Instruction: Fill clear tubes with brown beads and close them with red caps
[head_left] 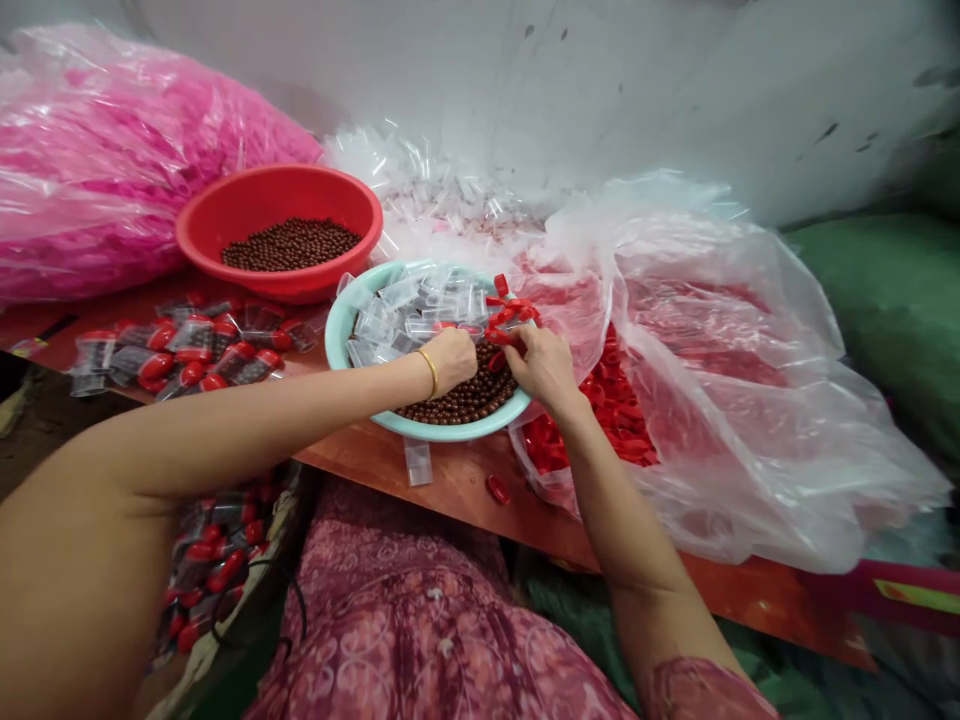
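A pale blue basin (465, 433) holds small dark brown balls (469, 402), a heap of clear plastic containers (405, 295) and a cluster of red caps (508, 318). My left hand (451, 362), with a gold bangle at the wrist, is closed low over the balls; its grip is hidden from this side. A bit of red and clear plastic shows just beyond its knuckles. To its right, my right hand (546, 368) reaches over the basin's rim, its thumb and fingers pinched at a red cap (496, 361) beside the cluster.
A red basin (281, 285) of brown balls stands behind left. Filled red-capped containers (191, 340) lie on the table (442, 505), and more fill a basket (217, 560) below. Plastic bags hold red caps (615, 420) at right and pink pieces (135, 150) at left.
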